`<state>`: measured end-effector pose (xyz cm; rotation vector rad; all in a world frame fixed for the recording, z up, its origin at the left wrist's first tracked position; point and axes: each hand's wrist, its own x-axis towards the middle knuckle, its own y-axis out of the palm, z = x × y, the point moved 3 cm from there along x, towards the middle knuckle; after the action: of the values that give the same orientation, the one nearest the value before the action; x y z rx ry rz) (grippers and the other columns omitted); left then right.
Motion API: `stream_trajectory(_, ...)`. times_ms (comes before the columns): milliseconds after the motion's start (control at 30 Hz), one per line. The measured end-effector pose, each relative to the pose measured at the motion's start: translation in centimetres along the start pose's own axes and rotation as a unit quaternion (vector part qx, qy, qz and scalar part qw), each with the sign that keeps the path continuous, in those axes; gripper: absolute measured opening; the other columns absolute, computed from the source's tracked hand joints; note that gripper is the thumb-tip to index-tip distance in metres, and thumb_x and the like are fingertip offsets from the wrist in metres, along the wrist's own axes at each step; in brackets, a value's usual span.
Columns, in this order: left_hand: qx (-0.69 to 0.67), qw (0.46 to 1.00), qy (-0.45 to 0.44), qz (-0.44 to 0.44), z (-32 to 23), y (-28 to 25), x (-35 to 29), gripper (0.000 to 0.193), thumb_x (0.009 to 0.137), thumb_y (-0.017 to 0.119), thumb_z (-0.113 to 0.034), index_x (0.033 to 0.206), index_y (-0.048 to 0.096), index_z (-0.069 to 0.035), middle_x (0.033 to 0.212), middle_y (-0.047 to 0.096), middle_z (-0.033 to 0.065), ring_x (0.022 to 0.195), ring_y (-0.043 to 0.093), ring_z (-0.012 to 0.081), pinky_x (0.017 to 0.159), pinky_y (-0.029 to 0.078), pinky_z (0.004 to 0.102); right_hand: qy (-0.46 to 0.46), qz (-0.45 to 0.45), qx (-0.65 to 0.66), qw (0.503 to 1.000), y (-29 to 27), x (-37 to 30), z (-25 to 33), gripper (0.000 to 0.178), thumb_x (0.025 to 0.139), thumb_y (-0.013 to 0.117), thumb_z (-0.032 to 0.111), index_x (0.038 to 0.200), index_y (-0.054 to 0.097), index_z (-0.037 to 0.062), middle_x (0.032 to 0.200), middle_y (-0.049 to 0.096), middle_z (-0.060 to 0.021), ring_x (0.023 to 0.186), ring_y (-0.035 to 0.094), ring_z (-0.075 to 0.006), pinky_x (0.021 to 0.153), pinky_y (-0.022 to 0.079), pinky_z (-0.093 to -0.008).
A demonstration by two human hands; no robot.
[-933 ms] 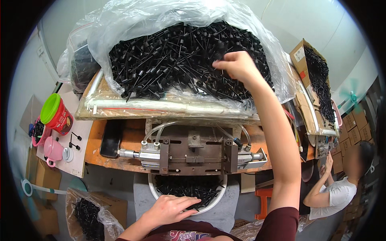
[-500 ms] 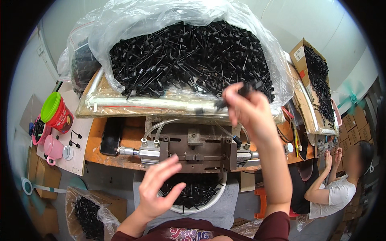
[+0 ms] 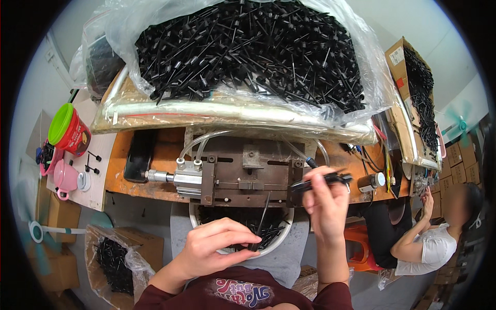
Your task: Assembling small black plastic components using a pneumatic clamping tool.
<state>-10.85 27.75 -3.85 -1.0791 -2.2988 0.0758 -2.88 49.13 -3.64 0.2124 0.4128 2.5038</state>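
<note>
My left hand pinches one black plastic part by its thick end, its thin stem pointing up and away. Several more black plastic parts are held in my right hand, beside the right end of a metal clamping fixture. The fixture has a small block at its middle and a silver air cylinder on the left. Under its front edge, a white tub full of like black parts sits at my lap, partly hidden by my left hand.
A plastic-lined box heaped with black parts stands behind the fixture. On the left are a red bucket with a green lid and a pink cup. A small jar stands right. Another person works at the far right.
My right hand has come back from the heaped box toward the fixture, carrying black parts. My left hand, spread with nothing in it before, now pinches one part. The whole view has shifted slightly.
</note>
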Motion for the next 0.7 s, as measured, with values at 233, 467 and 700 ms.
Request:
stream_trajectory(233,0.286,0.958,0.031,-0.001,2.9,2.3,0.1,0.027,0.067,0.081,-0.006,0.091,0.072,-0.003,0.115,0.069,0.0092,0.075,0.064,0.02,0.061,0.051,0.0287,-0.095,-0.006,-0.043,0.995,-0.2,-1.8,0.3,0.009,0.095,0.06,0.003,0.099,0.063,-0.0051,0.097,0.059,-0.0135,0.06,0.057,-0.0129,0.05,0.046,-0.0234)
stream_trajectory(467,0.401,0.915,0.026,0.038,3.5,3.2,0.8,0.025,0.068,0.079,-0.009,0.092,0.071,-0.004,0.124,0.067,0.0097,0.056,0.059,0.0162,0.056,0.047,0.0278,-0.044,0.011,-0.094,0.995,0.2,-3.3,0.0,0.008,0.089,0.065,-0.004,0.097,0.064,-0.0061,0.091,0.06,-0.011,0.059,0.057,-0.0101,0.049,0.044,-0.0211)
stream_trajectory(700,0.391,0.92,0.0,0.033,3.3,2.8,1.3,0.026,0.066,0.081,-0.013,0.09,0.072,-0.009,0.118,0.071,0.005,0.051,0.057,0.0165,0.053,0.045,0.0271,0.046,0.051,-0.024,0.997,-0.5,-3.4,-1.3,0.005,0.092,0.065,0.001,0.093,0.063,-0.0033,0.079,0.061,-0.0075,0.052,0.052,-0.0067,0.044,0.037,-0.0203)
